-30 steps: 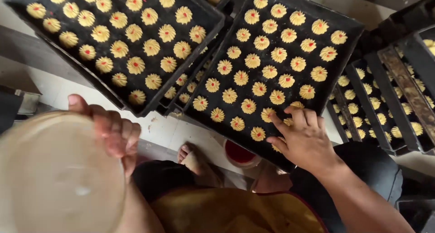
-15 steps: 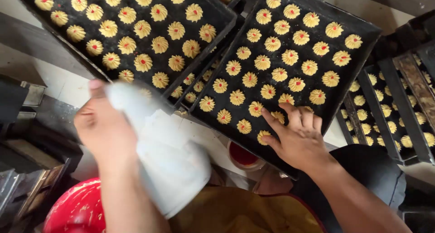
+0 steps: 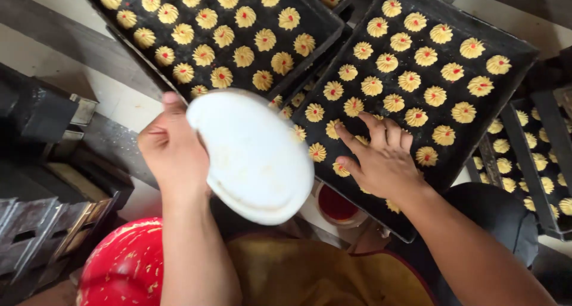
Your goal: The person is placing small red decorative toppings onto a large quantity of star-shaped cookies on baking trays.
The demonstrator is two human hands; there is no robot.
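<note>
Trays first, biggest things in view: right tray [image 3: 506,44] is black, packed w/ rows of yellow piped cookies [image 3: 411,80], each w/ a red dot. Our right hand [image 3: 384,160] lies flat on its near end, fingers spread wide, holding nothing, palm down among the cookies. A second tray [image 3: 310,20] sits upper left, just as full, its edge overlapping the right one. More racks of cookies [image 3: 536,163] stand at far right.

Next down in size: a red bucket [image 3: 122,267] at bottom left, near our lap and yellow apron [image 3: 322,276].

Then the white lid [image 3: 253,154], round and a bit smeared. Our left hand [image 3: 173,148] grips it by the rim, thumb on top, lid tilted and hanging over the gap btwn the two trays, just above the nearest cookies.

Smallest: a small tub [image 3: 336,203] w/ red filling, partly hidden under the lid and the right tray's near edge.

Risks as we judge them: the lid's low edge is v. close to soft piped dough, so a dip could flatten a cookie or two. Our right palm could smear the ones beside it if it slides. The tub sits close by our knees and tray edge; a nudge may tip it.
</note>
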